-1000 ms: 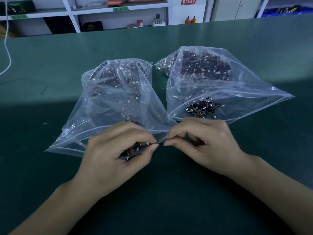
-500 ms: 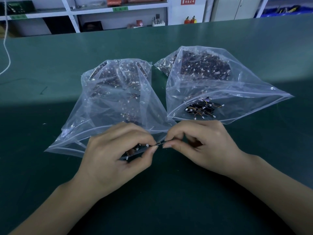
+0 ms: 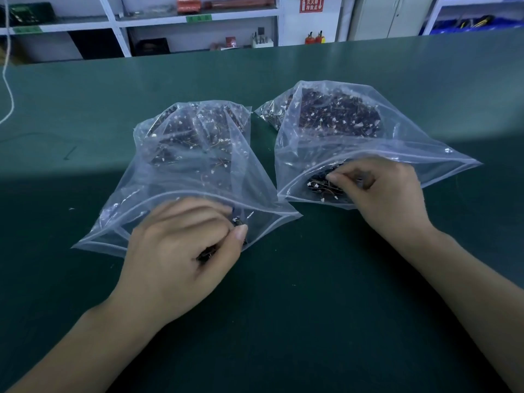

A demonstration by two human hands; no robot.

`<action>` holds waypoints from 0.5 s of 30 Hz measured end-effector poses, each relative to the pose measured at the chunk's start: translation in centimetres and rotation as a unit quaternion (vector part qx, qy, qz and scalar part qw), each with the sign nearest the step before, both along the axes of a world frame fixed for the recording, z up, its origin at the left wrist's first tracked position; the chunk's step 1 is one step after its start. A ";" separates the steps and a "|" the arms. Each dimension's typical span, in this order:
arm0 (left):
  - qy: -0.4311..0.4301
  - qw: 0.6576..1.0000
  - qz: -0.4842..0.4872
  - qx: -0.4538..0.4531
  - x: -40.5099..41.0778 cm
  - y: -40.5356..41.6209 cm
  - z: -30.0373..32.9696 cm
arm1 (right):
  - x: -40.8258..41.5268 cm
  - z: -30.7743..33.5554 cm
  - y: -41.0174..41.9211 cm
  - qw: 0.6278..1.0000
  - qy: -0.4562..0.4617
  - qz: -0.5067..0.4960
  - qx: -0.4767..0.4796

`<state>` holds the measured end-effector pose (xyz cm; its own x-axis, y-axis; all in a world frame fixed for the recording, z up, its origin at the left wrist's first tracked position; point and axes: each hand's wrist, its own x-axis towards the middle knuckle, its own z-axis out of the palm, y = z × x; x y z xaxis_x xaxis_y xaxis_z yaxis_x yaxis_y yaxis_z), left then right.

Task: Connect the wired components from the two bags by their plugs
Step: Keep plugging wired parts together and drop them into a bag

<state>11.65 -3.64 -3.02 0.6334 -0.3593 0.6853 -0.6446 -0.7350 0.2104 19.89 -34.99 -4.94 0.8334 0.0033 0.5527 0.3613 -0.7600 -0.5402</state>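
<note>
Left hand (image 3: pixel 181 248): fingers curled at the mouth of the left bag (image 3: pixel 195 171), with a small dark part showing between thumb tip and forefinger and another dark piece under the palm — it grips a wired component (image 3: pixel 237 221), though how much of it is in hand cannot be told through the motion blur.

Right hand (image 3: pixel 380 194): fingers bent and reaching just inside the open mouth of the right bag (image 3: pixel 348 131), fingertips among the loose components (image 3: pixel 323 188) lying nearest the opening. Whether it has one pinched yet cannot be told.

Governing relation: each hand is paired with the bag on its own side, and the stock in each bag lies beyond the fingertips, away from the person. Both bags run lengthwise away from the person, mouths toward the near edge, so parts come out toward the body. The bulk of each bag's contents sits heaped at the far, closed end; only a few pieces lie within easy reach at the mouths.

Room for the work: the bags lie side by side, corners nearly touching in the middle. The green bench (image 3: pixel 312 321) between the two forearms — near side of the bags — is the natural place to bring the two plugs together. Judgement: the mating step needs both hands drawn back and inward to that ground.
</note>
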 end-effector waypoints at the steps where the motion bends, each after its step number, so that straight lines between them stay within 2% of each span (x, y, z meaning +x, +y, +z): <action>1: 0.000 0.999 0.012 0.030 0.2 0.0 0.0 | 0.0 0.0 -0.1 1.000 0.006 -0.020 0.005; 4: 0.048 0.992 0.048 0.102 0.6 0.4 0.0 | 0.1 0.1 -0.1 0.997 0.027 -0.063 -0.020; 7: 0.126 0.982 0.075 0.116 0.7 0.9 0.0 | -0.1 0.1 0.2 0.995 0.047 -0.082 -0.026; 15: 0.187 0.966 0.097 0.149 0.8 0.9 -0.2 | -1.1 0.4 1.6 0.999 -0.001 -0.027 -0.023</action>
<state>12.44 -2.73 -3.17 0.8919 -0.3552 0.2798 -0.4085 -0.8983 0.1618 18.80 -33.35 -4.51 0.8325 -0.0154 0.5539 0.3200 -0.8028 -0.5031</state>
